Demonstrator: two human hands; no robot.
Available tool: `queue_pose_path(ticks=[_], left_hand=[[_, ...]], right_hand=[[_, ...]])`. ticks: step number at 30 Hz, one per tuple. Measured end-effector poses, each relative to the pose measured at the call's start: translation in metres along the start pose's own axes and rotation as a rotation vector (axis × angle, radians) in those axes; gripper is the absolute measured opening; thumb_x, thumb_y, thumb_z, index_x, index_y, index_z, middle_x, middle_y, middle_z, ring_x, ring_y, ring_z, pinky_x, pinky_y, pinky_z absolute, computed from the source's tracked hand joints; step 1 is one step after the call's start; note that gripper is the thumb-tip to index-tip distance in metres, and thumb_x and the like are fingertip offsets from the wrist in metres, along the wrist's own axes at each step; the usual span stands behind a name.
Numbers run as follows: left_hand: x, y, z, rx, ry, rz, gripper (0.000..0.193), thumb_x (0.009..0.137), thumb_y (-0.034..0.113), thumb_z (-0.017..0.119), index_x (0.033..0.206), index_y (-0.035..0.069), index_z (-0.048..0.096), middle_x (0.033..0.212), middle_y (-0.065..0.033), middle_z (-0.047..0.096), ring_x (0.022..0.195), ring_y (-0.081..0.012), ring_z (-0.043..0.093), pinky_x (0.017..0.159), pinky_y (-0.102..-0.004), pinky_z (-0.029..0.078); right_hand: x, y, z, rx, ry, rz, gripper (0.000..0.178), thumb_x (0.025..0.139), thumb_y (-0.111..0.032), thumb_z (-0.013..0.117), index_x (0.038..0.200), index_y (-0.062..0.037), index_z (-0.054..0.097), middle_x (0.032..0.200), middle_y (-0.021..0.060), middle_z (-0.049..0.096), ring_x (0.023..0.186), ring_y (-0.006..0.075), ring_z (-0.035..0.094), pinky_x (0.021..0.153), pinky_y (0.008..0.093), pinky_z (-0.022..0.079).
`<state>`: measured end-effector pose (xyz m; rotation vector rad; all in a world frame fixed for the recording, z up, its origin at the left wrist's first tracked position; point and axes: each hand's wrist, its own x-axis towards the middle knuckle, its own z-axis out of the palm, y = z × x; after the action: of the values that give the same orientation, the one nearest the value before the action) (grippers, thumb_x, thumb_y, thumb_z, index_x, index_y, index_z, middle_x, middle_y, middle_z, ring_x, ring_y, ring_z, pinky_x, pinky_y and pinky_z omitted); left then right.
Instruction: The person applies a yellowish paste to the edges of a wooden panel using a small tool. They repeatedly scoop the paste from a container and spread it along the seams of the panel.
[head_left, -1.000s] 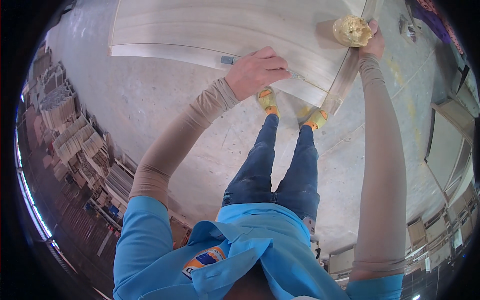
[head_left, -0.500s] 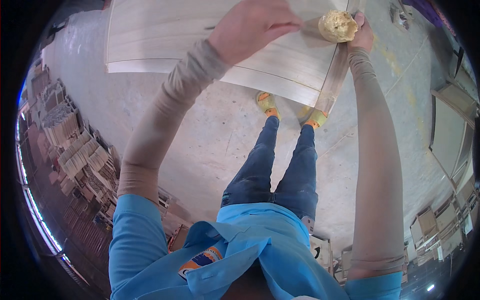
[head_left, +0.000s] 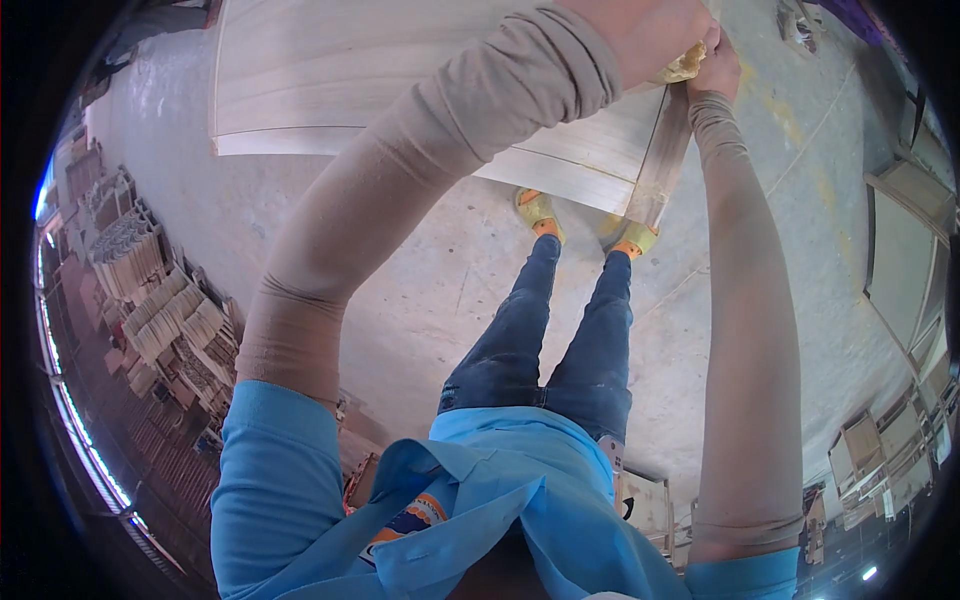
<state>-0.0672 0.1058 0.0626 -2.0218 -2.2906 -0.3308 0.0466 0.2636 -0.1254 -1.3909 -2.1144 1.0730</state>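
Left hand [head_left: 650, 40] and right hand [head_left: 716, 72] meet at the top of the view, over the corner side of a large pale wood-grained flat panel [head_left: 310, 75]. Between them, mostly hidden by the left: a yellowish, crusted, rough-rimmed container [head_left: 684, 64]. Right hand curls against its side, seemingly gripping it; left fingers out of sight, so cannot tell whether they are spread, pinched or loaded. Step in hand, as I judge it: left hand working at the container's mouth while the right steadies it. Next move would call for a level hold by the right and an unhurried lift of the left past the rim. Edges: brown wooden edge strip [head_left: 655, 170] runs from beside the right hand down toward the feet; panel's near edge passes under the left forearm. Grey concrete floor [head_left: 800, 200] gives room outward of the right hand; leftward travel lies over panel.
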Motion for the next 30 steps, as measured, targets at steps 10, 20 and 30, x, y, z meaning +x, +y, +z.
queue_pose_path(ticks=[10, 20, 30], left_hand=[[-0.010, -0.016, 0.002, -0.130, -0.041, -0.042, 0.015, 0.080, 0.020, 0.065, 0.078, 0.006, 0.072, 0.081, -0.0153, 0.068, 0.080, -0.0321, 0.069, 0.070, -0.0412, 0.056], [-0.024, -0.032, 0.011, -0.376, 0.071, -0.139, 0.017, 0.081, 0.020, 0.063, 0.083, 0.005, 0.071, 0.083, -0.0149, 0.067, 0.081, -0.0342, 0.065, 0.074, -0.0427, 0.052], [-0.032, -0.022, 0.013, -0.388, 0.220, -0.073, 0.013, 0.081, 0.021, 0.065, 0.078, 0.008, 0.066, 0.081, -0.0121, 0.064, 0.081, -0.0326, 0.065, 0.072, -0.0420, 0.052]], right_hand=[[-0.005, -0.007, 0.001, 0.052, 0.013, -0.029, 0.066, 0.097, -0.058, 0.036, 0.122, -0.0028, 0.063, 0.112, 0.0218, 0.067, 0.107, 0.0370, 0.063, 0.094, 0.0402, 0.046], [-0.006, -0.010, -0.001, 0.041, -0.006, -0.031, 0.065, 0.097, -0.056, 0.037, 0.123, -0.0016, 0.062, 0.113, 0.0222, 0.067, 0.107, 0.0361, 0.063, 0.094, 0.0397, 0.046], [-0.002, -0.003, 0.002, 0.072, 0.021, -0.027, 0.067, 0.096, -0.058, 0.038, 0.124, -0.0016, 0.062, 0.113, 0.0200, 0.068, 0.107, 0.0327, 0.064, 0.094, 0.0376, 0.045]])
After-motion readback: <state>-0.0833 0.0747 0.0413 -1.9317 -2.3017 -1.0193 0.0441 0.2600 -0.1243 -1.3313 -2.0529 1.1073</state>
